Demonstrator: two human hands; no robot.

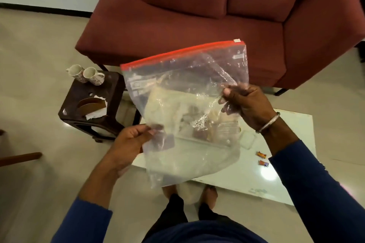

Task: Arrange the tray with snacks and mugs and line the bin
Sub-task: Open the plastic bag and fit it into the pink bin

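At the far left, a dark stool stands on the floor with two patterned mugs side by side at its far edge, touching or nearly so, and a brown napkin holder with white paper near its front edge. The left hand pinches the lower left edge of a clear zip bag, thumb and fingers closed on the plastic. The bag hangs tilted in the air above the low white worktop, its red zip strip uppermost and its white slider at the right end. The right hand, with a metal bangle at the wrist, grips the bag's right edge. Two small orange-wrapped snacks lie near the worktop's right edge. A dark red sofa stands behind.
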